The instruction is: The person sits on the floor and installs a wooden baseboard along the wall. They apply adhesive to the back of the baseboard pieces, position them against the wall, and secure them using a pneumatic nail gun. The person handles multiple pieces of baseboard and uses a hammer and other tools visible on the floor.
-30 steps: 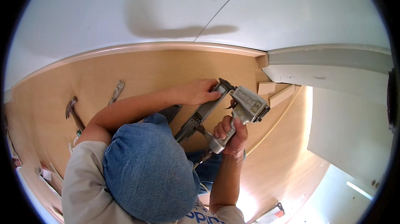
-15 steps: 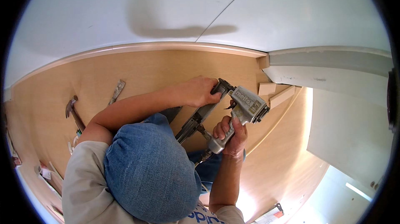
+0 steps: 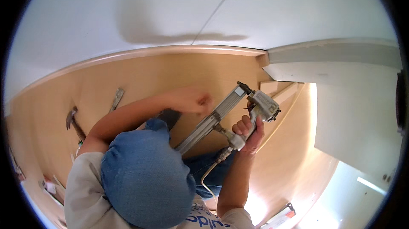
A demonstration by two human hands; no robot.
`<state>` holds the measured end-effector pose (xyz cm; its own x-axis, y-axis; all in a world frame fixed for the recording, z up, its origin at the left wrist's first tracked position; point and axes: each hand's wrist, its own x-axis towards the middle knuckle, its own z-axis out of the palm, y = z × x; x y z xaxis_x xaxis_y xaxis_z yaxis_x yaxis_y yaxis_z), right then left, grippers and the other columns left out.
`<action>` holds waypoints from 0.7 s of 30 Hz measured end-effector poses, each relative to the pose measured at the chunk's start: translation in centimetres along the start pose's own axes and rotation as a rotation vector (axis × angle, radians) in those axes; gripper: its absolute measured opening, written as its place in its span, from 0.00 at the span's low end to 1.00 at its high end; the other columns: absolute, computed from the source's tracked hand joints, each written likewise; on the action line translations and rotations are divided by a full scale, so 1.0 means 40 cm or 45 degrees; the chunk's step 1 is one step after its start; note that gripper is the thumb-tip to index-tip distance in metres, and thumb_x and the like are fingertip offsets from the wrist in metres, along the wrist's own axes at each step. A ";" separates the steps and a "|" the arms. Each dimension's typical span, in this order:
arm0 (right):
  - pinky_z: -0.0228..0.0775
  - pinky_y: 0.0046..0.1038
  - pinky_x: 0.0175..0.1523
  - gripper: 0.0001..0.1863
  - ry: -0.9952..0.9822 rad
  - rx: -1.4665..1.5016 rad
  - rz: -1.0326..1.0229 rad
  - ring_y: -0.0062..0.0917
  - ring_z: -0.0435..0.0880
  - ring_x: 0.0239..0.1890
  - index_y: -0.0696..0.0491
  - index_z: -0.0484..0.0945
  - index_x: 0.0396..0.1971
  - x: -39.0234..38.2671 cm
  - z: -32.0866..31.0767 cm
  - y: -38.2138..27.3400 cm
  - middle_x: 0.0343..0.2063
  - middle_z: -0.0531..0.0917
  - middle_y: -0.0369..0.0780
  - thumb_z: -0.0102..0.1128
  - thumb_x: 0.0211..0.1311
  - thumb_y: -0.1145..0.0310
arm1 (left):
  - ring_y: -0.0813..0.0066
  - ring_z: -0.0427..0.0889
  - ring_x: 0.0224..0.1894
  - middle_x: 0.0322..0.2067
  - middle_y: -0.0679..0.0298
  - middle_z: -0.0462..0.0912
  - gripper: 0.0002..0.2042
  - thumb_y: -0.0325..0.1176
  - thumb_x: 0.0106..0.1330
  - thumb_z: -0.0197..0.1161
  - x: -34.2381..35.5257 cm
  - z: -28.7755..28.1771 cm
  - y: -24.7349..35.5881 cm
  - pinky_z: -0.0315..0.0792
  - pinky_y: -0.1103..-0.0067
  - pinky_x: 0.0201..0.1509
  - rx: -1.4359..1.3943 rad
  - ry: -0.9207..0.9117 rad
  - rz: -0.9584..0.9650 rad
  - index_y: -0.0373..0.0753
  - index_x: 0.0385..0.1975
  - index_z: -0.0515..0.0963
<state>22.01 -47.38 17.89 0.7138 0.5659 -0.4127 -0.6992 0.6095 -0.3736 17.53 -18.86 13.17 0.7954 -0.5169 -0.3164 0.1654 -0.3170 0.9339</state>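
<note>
My right hand (image 3: 250, 130) is wrapped round the handle of a silver air nail gun (image 3: 265, 106), with its thumb and fingers closed. The gun's long straight magazine (image 3: 213, 120) slants down toward the lower left, and a pale air hose (image 3: 204, 181) joins the handle's end. My left hand (image 3: 196, 102) is off the gun, just left of the magazine, and smeared by motion; its fingers cannot be made out well. Under my left forearm a dark flat piece (image 3: 168, 118) shows in part.
Left lie a hammer (image 3: 75, 121) and a scraper (image 3: 116, 100) on the wood-coloured floor. Short wood offcuts (image 3: 268, 86) sit at the right corner. A wood strip (image 3: 170, 50) runs along the white wall. Blue denim (image 3: 147, 178) fills the near middle.
My left hand has let go of the magazine's far end and moved left. The magazine looks longer and lighter now. The gun has shifted slightly right.
</note>
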 end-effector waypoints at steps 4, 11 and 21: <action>0.64 0.26 0.35 0.25 0.060 0.203 -0.161 0.15 0.66 0.22 0.53 0.66 0.67 -0.006 -0.103 -0.106 0.20 0.68 0.30 0.49 0.77 0.57 | 0.70 0.79 0.47 0.48 0.59 0.79 0.38 0.48 0.70 0.66 -0.063 0.059 0.031 0.75 0.71 0.53 -0.628 -0.304 0.088 0.37 0.74 0.57; 0.62 0.25 0.34 0.24 0.004 0.211 -0.499 0.16 0.64 0.21 0.48 0.66 0.68 -0.073 -0.051 -0.064 0.20 0.66 0.29 0.50 0.77 0.57 | 0.75 0.77 0.49 0.47 0.62 0.78 0.28 0.33 0.75 0.60 -0.078 0.139 0.093 0.74 0.77 0.55 -0.438 0.123 -0.049 0.39 0.73 0.60; 0.62 0.27 0.31 0.35 -0.158 -0.029 -0.599 0.16 0.63 0.17 0.45 0.54 0.74 -0.150 0.054 -0.009 0.18 0.64 0.29 0.56 0.73 0.53 | 0.77 0.75 0.55 0.56 0.63 0.75 0.28 0.24 0.70 0.63 -0.049 0.163 0.185 0.72 0.77 0.58 -0.689 0.334 0.192 0.37 0.69 0.64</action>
<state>18.07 -49.78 22.28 0.9512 0.2942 -0.0930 -0.2989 0.8034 -0.5149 13.40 -25.37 19.63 0.9385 -0.2901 -0.1869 0.2575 0.2280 0.9390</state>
